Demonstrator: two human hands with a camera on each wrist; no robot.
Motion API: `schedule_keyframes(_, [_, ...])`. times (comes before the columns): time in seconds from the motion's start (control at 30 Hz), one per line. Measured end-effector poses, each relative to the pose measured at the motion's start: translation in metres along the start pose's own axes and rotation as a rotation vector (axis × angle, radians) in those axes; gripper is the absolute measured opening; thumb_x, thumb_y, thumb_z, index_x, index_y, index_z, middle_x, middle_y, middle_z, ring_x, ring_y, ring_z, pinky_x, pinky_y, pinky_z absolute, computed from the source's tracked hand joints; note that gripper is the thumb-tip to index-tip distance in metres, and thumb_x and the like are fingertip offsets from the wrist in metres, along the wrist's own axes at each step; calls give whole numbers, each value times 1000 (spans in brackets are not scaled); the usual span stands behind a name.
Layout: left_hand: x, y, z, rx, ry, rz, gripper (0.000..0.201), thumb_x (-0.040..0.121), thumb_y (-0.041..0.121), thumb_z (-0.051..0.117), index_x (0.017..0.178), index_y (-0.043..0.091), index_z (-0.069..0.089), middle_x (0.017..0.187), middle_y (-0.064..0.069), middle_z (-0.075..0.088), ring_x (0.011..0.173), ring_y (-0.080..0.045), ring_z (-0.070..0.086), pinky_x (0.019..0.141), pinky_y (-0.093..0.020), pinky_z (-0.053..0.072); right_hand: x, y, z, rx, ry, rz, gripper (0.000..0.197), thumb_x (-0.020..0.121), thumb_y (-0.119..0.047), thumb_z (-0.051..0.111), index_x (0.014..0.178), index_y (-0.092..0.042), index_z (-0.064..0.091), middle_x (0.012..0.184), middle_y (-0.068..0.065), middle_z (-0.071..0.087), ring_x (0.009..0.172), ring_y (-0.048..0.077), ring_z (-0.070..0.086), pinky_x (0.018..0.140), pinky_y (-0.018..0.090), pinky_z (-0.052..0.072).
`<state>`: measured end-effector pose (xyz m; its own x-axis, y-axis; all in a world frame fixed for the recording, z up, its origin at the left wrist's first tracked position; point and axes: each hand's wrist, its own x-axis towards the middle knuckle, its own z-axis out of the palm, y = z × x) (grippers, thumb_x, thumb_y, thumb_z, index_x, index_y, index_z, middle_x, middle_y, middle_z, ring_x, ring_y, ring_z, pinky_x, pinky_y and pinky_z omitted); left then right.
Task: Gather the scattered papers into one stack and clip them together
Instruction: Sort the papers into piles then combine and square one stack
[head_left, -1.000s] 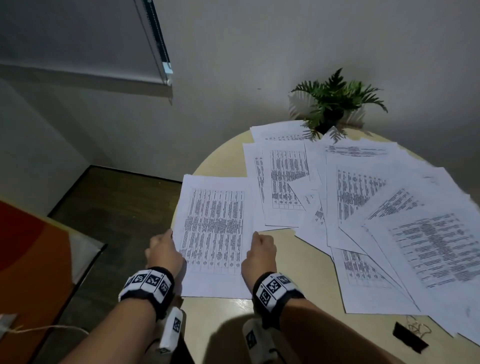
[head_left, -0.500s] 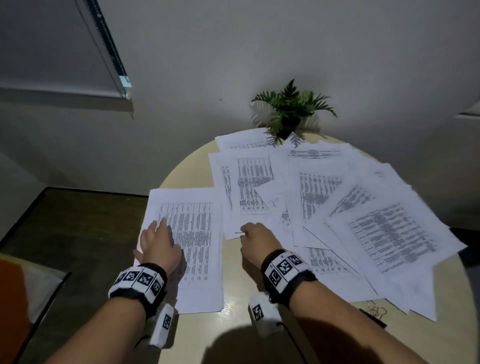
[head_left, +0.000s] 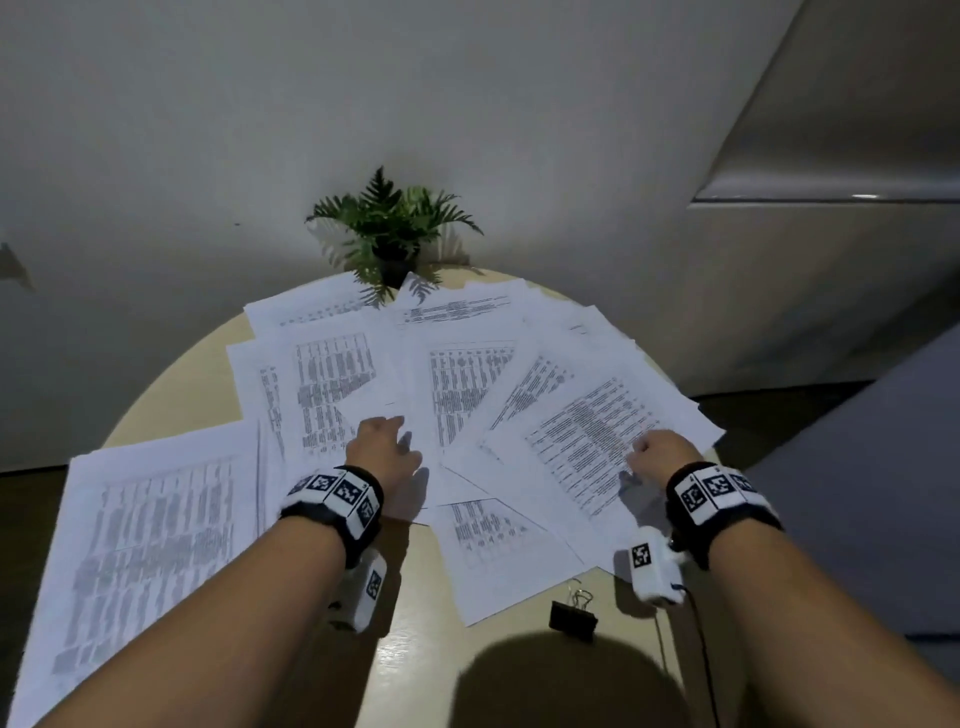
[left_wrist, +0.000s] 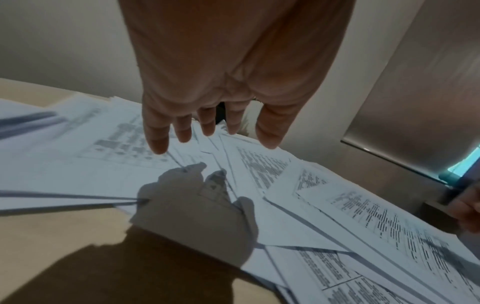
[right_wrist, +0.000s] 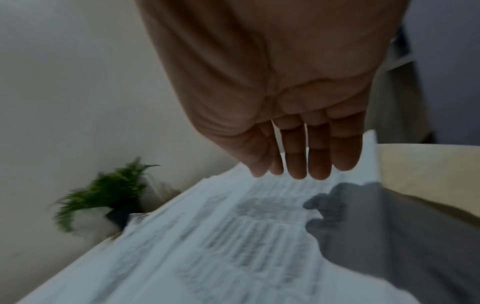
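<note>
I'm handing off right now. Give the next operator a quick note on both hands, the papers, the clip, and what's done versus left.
Left hand: open, over the middle of the spread, holding nothing.
Right hand: open, over the right-side sheets, holding nothing.
Scattered papers: fanned, overlapping, across the round table; a separate sheet pile lies at the near left edge.
Binder clip: on the table at the near edge, untouched.
Done: nothing clipped, no single stack.
Left: gather all sheets into one stack, square it, clip it.

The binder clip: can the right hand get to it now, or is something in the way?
Probably yes. The clip lies uncovered on the table, just off the papers, and the right hand is open above them, holding nothing.
</note>
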<state>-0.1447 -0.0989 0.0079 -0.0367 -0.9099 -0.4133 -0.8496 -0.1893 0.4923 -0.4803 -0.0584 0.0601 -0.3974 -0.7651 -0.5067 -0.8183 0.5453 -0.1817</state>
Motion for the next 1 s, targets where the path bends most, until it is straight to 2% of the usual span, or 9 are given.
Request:
schedule_keyframes(0.1, [16,28,17,30,-51,13,66,89,30,59,147,13,32,151,-14,26,138,-29,32,112,-38,32,10,34,5,-79,-69,103,35,94,-26,49,118,-4,61,126,13,58,119,30,55,90,28,47])
schedule_keyframes(0.2, [27,53,31,63,-60,-8,53,87,29,59,134,10,45,141,-15,36,124,-35,47,98,-37,43,22,53,18,-39,-34,168,26,93,-22,52,109,-2,57,123,19,58,111,34,57,81,31,47])
schedule_keyframes(0.3, [37,75,44,42,-54,-52,34,84,32,60,108,10,54,123,-18,51,102,-36,57,88,-38,49,34,57,29,51,27,148,36,93,-26,53,121,-3,49,130,20,45,117,37,51,94,38,46])
schedule_keyframes(0.47, [43,103,64,50,11,-46,44,89,39,57,118,7,54,115,-13,63,103,-31,60,86,-35,47,45,59,39,41,65,26,43,95,-28,50,130,-3,48,141,14,36,129,32,38,103,39,40])
schedule_keyframes(0.67, [29,110,76,-121,66,11,25,84,10,60,109,15,55,93,-7,66,79,-25,59,70,-30,49,53,62,41,7,113,-85,58,94,-37,49,145,-15,34,157,3,21,140,28,24,112,44,30])
schedule_keyframes(0.77, [18,101,71,-378,165,-29,22,86,5,56,103,18,55,82,-6,62,72,-26,59,63,-29,52,60,51,39,246,233,-89,71,92,-38,54,151,-13,23,157,8,21,141,31,21,116,44,25])
schedule_keyframes(0.87, [6,87,60,-548,192,-77,25,88,3,58,110,13,54,85,-7,62,69,-20,57,51,-21,46,68,37,37,678,127,-75,86,89,-36,61,154,-20,6,157,8,23,143,27,25,117,47,27])
schedule_keyframes(0.93, [-4,81,55,-578,88,-69,34,85,2,62,116,12,51,94,-7,64,79,-21,61,58,-21,49,67,26,34,918,-23,-107,83,91,-32,61,153,-24,7,153,8,33,134,23,39,112,45,34])
schedule_keyframes(1.0, [-11,80,55,-560,-64,-65,42,81,3,69,115,17,50,100,-2,65,85,-20,63,63,-21,48,62,18,31,882,-128,-174,67,95,-27,57,151,-24,19,152,3,36,130,21,42,108,42,36])
